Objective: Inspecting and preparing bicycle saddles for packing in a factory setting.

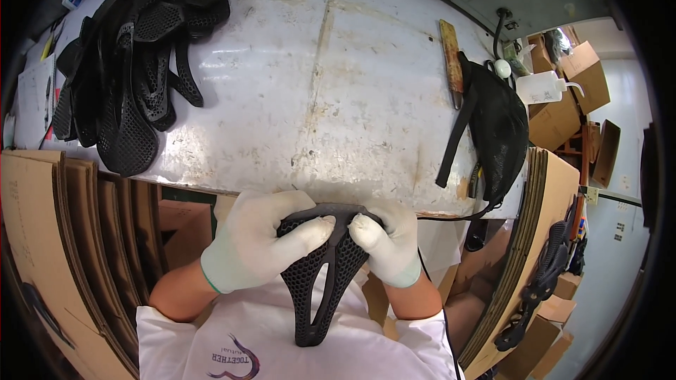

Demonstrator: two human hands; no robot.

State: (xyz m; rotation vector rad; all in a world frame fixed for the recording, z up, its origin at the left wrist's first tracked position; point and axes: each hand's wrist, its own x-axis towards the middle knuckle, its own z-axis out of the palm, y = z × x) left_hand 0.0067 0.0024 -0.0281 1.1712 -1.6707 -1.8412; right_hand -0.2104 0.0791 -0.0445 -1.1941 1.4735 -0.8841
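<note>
A black bicycle saddle (308,295) with a honeycomb lattice and a long central slot is held between my two gloved hands at the near edge of the table. Its narrow nose points down toward my shirt. My left hand (271,236), in a white glove with a pale green cuff, grips the wide end on the left, thumb lying on the top. On the other side my right hand (384,239), gloved alike, is closed round the wide end with its thumb pressed on the surface. The fingers beneath the saddle are hidden.
Several similar black saddles (130,127) lie piled at the table's far left. A worn scraper-like tool (451,53) and a black bag (493,134) lie at the right, near a white squeeze bottle (541,88). Cardboard stacks (42,239) flank me on both sides.
</note>
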